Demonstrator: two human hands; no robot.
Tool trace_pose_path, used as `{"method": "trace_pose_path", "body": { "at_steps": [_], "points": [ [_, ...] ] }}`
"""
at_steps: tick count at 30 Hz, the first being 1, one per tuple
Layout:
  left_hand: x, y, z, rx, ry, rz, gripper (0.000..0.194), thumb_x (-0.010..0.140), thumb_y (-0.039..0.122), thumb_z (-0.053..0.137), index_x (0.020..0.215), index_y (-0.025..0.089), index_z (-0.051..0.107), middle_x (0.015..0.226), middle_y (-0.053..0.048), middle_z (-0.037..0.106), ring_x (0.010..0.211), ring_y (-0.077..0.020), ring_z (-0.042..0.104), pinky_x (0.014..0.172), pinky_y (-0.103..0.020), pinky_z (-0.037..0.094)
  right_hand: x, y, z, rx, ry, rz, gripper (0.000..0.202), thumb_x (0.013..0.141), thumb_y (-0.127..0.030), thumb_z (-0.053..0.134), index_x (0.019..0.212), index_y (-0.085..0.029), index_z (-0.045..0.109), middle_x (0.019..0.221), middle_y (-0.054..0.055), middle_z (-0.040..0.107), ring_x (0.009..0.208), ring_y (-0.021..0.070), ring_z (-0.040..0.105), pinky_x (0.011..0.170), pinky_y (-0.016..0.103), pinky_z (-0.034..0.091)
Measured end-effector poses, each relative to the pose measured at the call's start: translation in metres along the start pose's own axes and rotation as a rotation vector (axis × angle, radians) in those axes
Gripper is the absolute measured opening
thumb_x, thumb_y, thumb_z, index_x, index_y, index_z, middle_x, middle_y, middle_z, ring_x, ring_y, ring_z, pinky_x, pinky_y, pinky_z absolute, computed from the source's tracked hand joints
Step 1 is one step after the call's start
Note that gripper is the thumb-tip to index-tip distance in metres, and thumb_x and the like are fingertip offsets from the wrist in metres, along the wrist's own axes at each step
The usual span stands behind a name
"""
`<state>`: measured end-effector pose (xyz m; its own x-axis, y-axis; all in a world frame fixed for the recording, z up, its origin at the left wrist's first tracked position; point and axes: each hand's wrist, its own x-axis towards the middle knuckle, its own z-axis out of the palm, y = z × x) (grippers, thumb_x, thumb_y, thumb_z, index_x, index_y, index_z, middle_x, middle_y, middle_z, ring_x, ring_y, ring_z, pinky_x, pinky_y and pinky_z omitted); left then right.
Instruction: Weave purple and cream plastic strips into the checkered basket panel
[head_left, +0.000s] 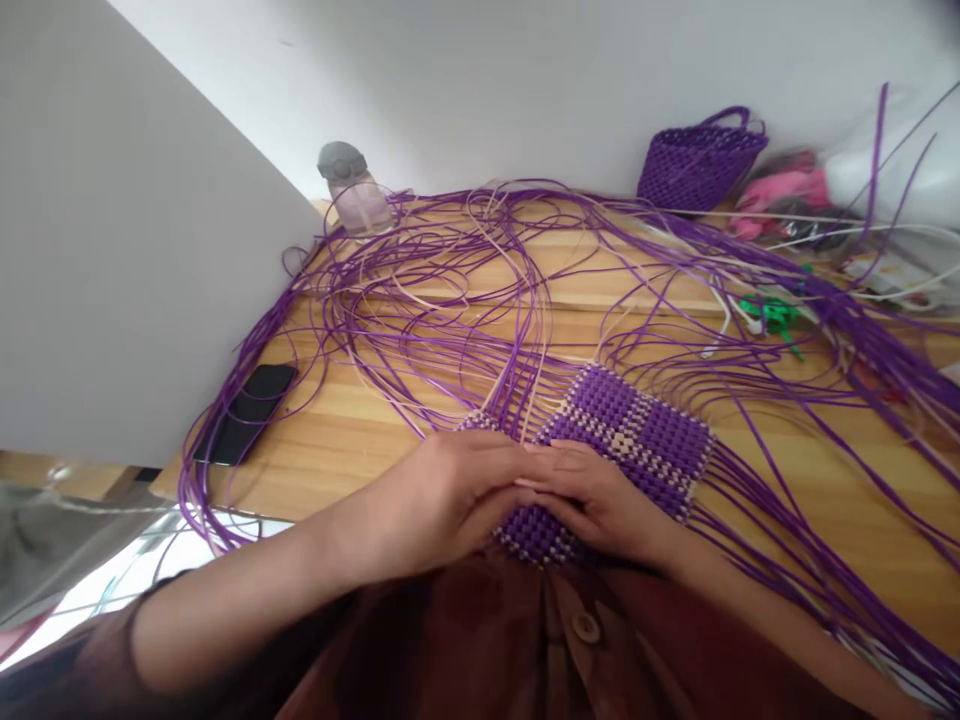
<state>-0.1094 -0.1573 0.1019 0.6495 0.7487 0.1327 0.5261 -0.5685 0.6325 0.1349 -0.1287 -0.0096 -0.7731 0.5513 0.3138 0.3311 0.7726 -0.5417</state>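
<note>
A woven panel [652, 440] of purple and pale plastic cord lies at the table's front edge, against the dark shirt. Its pattern is purple squares parted by pale bands, and loose cords fan out from its sides. My left hand [469, 490] reaches across from the left, its fingers closed on the panel's left part. My right hand [596, 495] lies over the panel's near half, fingers closed and meeting the left fingertips. Between the hands, the fingertips hide the exact spot gripped. Purple and pale cords [521, 370] run up from just beyond the fingers.
Long loose purple cords [450, 250] spread over the wooden table [330, 440]. A black phone [251, 415] lies at left, under some cords. Behind stand a grey-lidded bottle [360, 200] and a small purple woven basket [697, 165]. Pink material [784, 195] and a green item [772, 312] are at right.
</note>
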Motion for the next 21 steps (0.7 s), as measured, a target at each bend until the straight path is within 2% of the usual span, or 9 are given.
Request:
{"method": "trace_pose_path", "body": {
  "at_steps": [1, 2, 5, 8, 11, 13, 16, 18, 21],
  "points": [
    [-0.002, -0.015, 0.010, 0.063, 0.008, 0.054, 0.029, 0.098, 0.021, 0.051, 0.122, 0.022, 0.067, 0.109, -0.005, 0.074, 0.099, -0.0152, 0.070, 0.089, -0.028, 0.059, -0.001, 0.000, 0.001, 0.010, -0.001, 0.008, 0.027, 0.097, -0.021, 0.054, 0.118, -0.026, 0.070, 0.128, 0.003, 0.070, 0.127, 0.0160, 0.060, 0.111, 0.039, 0.043],
    [-0.007, -0.031, 0.021, 0.165, 0.075, 0.065, 0.027, 0.098, 0.019, 0.049, 0.119, 0.020, 0.067, 0.113, -0.007, 0.073, 0.103, -0.0167, 0.069, 0.094, -0.030, 0.058, -0.002, 0.001, 0.002, 0.013, 0.000, 0.018, 0.028, 0.097, -0.020, 0.054, 0.118, -0.027, 0.070, 0.128, 0.002, 0.070, 0.127, 0.0158, 0.060, 0.113, 0.039, 0.041],
    [-0.024, -0.073, 0.053, 0.344, 0.100, 0.109, 0.034, 0.097, 0.025, 0.054, 0.129, 0.015, 0.060, 0.130, -0.012, 0.067, 0.126, -0.0236, 0.060, 0.111, -0.041, 0.050, -0.008, 0.003, -0.001, -0.060, 0.048, 0.066, 0.030, 0.096, -0.019, 0.053, 0.120, -0.028, 0.070, 0.129, 0.002, 0.070, 0.131, 0.0167, 0.056, 0.116, 0.041, 0.039],
    [-0.037, -0.096, 0.070, 0.382, 0.113, 0.149, 0.040, 0.098, 0.028, 0.054, 0.136, 0.016, 0.054, 0.139, -0.012, 0.062, 0.135, -0.0232, 0.054, 0.114, -0.040, 0.049, -0.016, 0.010, -0.007, -0.267, 0.094, 0.168, 0.037, 0.097, -0.025, 0.052, 0.131, -0.026, 0.064, 0.141, 0.005, 0.061, 0.142, 0.0222, 0.045, 0.119, 0.047, 0.035],
    [-0.039, -0.101, 0.077, 0.403, 0.086, 0.150, 0.044, 0.100, 0.028, 0.050, 0.143, 0.017, 0.048, 0.145, -0.012, 0.058, 0.141, -0.0231, 0.048, 0.116, -0.040, 0.047, -0.024, 0.021, -0.007, -0.493, 0.032, 0.285, 0.055, 0.099, -0.037, 0.049, 0.151, -0.020, 0.043, 0.156, 0.009, 0.046, 0.150, 0.0286, 0.032, 0.118, 0.055, 0.033],
    [-0.037, -0.100, 0.079, 0.412, 0.057, 0.145, 0.046, 0.101, 0.027, 0.047, 0.145, 0.016, 0.046, 0.147, -0.012, 0.056, 0.144, -0.0237, 0.043, 0.118, -0.041, 0.044, -0.027, 0.026, -0.003, -0.578, -0.014, 0.338, 0.064, 0.100, -0.042, 0.044, 0.157, -0.016, 0.031, 0.160, 0.011, 0.038, 0.151, 0.0295, 0.029, 0.118, 0.056, 0.033],
    [-0.034, -0.098, 0.076, 0.357, 0.059, 0.138, 0.044, 0.100, 0.027, 0.049, 0.142, 0.015, 0.049, 0.147, -0.012, 0.056, 0.144, -0.0237, 0.044, 0.118, -0.041, 0.044, -0.028, 0.028, 0.003, -0.631, -0.024, 0.370, 0.066, 0.100, -0.044, 0.040, 0.158, -0.015, 0.027, 0.161, 0.012, 0.036, 0.151, 0.0281, 0.028, 0.118, 0.054, 0.032],
    [-0.031, -0.096, 0.071, 0.266, 0.123, 0.100, 0.039, 0.098, 0.029, 0.053, 0.135, 0.016, 0.056, 0.141, -0.011, 0.061, 0.138, -0.0218, 0.051, 0.116, -0.039, 0.046, -0.027, 0.027, 0.005, -0.646, -0.020, 0.371, 0.066, 0.100, -0.045, 0.039, 0.158, -0.015, 0.027, 0.161, 0.012, 0.036, 0.151, 0.0276, 0.028, 0.118, 0.053, 0.032],
    [-0.024, -0.096, 0.058, 0.201, 0.279, -0.027, 0.032, 0.096, 0.030, 0.057, 0.125, 0.018, 0.062, 0.128, -0.010, 0.068, 0.125, -0.0203, 0.059, 0.110, -0.040, 0.049, -0.026, 0.026, 0.004, -0.659, -0.020, 0.360, 0.068, 0.100, -0.046, 0.039, 0.159, -0.015, 0.023, 0.161, 0.012, 0.036, 0.151, 0.0278, 0.028, 0.118, 0.053, 0.032]
  ]
}}
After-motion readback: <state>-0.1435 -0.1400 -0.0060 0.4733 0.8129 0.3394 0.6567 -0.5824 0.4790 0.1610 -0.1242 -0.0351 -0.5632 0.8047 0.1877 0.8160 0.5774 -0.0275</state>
